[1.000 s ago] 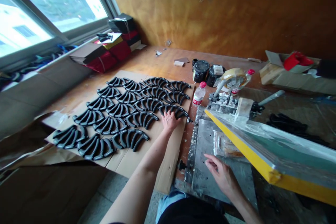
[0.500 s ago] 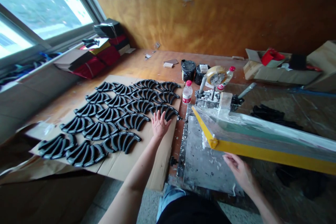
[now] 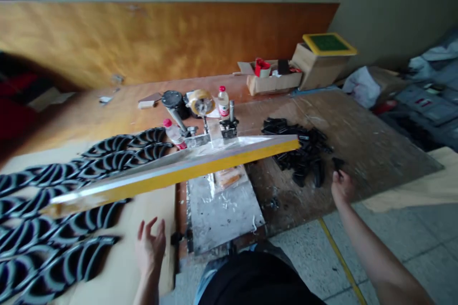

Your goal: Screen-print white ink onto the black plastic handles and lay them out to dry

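Observation:
My right hand (image 3: 342, 187) pinches a small black piece (image 3: 337, 164) at the right edge of a pile of similar black pieces (image 3: 298, 147). The piece's exact kind is not clear. Over the cardboard sheet (image 3: 143, 219), my left hand (image 3: 150, 243) is open with its fingers loosely bent and nothing in them. To its left lie rows of black curved pieces (image 3: 75, 228), partly hidden by a yellow-edged screen frame (image 3: 186, 170). That frame is tilted above a stained grey plate (image 3: 225, 214), clamped at its far side.
Behind the frame stand two red-capped bottles (image 3: 223, 102) (image 3: 174, 134), a dark tub (image 3: 174, 103) and a tape roll (image 3: 201, 103). Cardboard boxes (image 3: 275, 85) sit at the back right. Tiled floor (image 3: 393, 243) shows beyond the table's front edge.
The view has turned right. My right hand has moved from beneath the frame to the pile and taken a black piece. My left hand has drawn back from the curved pieces.

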A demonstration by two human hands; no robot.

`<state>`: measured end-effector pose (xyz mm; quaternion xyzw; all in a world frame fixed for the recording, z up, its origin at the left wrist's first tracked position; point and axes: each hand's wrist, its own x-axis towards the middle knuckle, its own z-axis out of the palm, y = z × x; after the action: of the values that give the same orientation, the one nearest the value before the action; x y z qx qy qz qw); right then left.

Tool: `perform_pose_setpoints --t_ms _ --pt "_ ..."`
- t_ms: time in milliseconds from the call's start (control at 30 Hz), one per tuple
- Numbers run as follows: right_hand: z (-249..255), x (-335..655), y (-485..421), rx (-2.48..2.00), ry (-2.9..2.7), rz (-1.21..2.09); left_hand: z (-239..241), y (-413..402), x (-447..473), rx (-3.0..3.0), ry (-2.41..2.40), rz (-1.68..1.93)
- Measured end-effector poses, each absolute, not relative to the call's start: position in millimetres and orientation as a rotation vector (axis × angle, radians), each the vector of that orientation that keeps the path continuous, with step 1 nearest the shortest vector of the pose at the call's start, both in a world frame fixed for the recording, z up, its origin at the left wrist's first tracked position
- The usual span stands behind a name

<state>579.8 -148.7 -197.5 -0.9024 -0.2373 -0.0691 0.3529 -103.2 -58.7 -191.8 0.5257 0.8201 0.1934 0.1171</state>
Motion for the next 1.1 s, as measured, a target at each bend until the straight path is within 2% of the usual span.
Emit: perform_pose_setpoints --t_ms 200,300,533,667,833,1100 --pt "-226.4 623.3 -132.0 -2.469 -0.531 -0.180 -164.0 -67.0 -69.8 1.347 2.430 0.602" --pt "-236.5 598.2 -108.8 -2.461 -0.613 -0.146 -158.4 -72.5 -55.0 1.315 2.430 0.621" --pt "-240.8 514.5 -69.9 -2.276 -0.744 0.161 -172.8 -80.8 -41.2 1.342 2.393 0.578" --pt "-224.8 476.0 -59.8 -2.064 -1.095 0.337 -171.1 -85.5 -35.0 1.338 2.352 0.662" --pt "-185.1 432.9 -50.8 -1.909 -1.387 0.174 -160.3 -90.0 -33.8 1.319 2.291 0.804" --pt "-139.0 299.4 -14.8 -1.347 -2.100 0.378 -165.6 -71.5 -43.0 1.400 2.116 0.966"
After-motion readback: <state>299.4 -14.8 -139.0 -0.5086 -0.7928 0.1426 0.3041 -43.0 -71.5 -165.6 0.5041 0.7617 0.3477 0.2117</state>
